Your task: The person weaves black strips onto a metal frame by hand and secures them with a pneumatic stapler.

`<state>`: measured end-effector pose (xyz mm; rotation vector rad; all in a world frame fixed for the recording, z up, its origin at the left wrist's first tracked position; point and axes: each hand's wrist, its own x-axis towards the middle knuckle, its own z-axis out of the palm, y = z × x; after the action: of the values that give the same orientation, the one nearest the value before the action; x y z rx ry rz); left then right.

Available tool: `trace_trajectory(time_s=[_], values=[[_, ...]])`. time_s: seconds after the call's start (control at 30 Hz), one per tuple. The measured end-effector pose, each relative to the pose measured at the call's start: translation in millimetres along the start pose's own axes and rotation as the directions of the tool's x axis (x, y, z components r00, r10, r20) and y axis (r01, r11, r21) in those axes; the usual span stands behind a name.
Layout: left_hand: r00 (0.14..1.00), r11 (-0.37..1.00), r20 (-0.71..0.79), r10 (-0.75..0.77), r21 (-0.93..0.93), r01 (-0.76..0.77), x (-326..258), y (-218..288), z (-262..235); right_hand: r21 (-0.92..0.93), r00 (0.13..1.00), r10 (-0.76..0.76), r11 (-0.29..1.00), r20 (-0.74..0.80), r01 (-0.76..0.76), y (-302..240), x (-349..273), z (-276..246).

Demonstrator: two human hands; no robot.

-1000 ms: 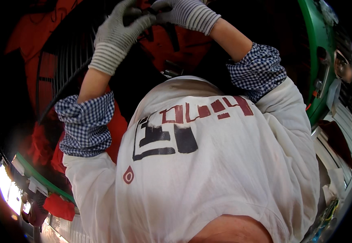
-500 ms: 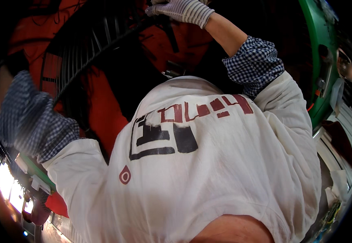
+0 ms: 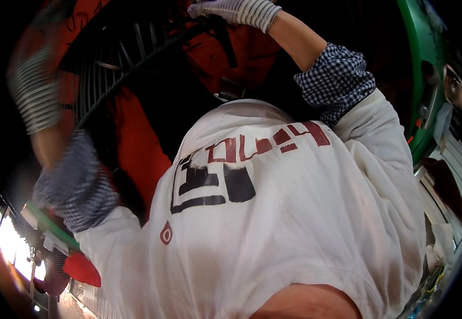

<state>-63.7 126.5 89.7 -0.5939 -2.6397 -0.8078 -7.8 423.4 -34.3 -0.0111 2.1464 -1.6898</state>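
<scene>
A long black slatted piece (image 3: pixel 130 56), like a curved rack with thin ribs, stretches across the upper left over a red surface. At its upper right end, my right hand (image 3: pixel 233 10) in a white striped knit glove has its fingers bent down onto the dark edge, partly cut off by the picture's top. Motion smears my left hand (image 3: pixel 35 87), gloved alike, beside the rack's left end; its fingers are too blurred and dark to read. Checked sleeve covers are on both forearms.
Red surfaces (image 3: pixel 138 143) lie beneath and around the rack, with dark gaps between. A green curved frame (image 3: pixel 414 64) stands at the right. Pale ridged panels (image 3: pixel 451 207) lie lower right. Another person (image 3: pixel 55 279) is at the far lower left near bright light.
My left hand has come into view at the upper left, its forearm swinging inward toward the rack. My right hand has shifted slightly upward, still at the rack's upper right end.
</scene>
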Motion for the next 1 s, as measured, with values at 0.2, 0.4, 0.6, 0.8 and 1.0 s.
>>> trace_trajectory(time_s=[0.2,0.4,0.6,0.8,1.0], values=[[0.931,0.96,0.315,0.182,0.149,-0.238,-74.4,61.9,134.3,-0.262,0.987,-0.11,0.962,-0.114,0.077,-2.2,-5.3,-0.9],[0.938,0.932,0.138,0.318,0.139,-0.336,-95.5,52.9,149.7,-0.493,0.823,-0.544,0.768,-0.163,0.41,-6.7,-9.1,10.8],[0.948,0.94,0.15,0.281,0.158,-0.304,-109.9,48.7,152.5,-0.367,0.943,-0.317,0.893,-0.101,0.26,-8.7,0.3,12.2],[0.964,0.953,0.054,0.259,0.15,-0.265,-114.1,53.3,150.6,-0.426,0.999,-0.033,0.905,-0.029,0.018,-11.5,13.9,6.9],[0.987,0.987,0.027,0.157,0.042,-0.158,-117.5,51.9,154.0,-0.643,0.99,-0.139,0.759,-0.011,0.1,-9.3,23.3,6.3]])
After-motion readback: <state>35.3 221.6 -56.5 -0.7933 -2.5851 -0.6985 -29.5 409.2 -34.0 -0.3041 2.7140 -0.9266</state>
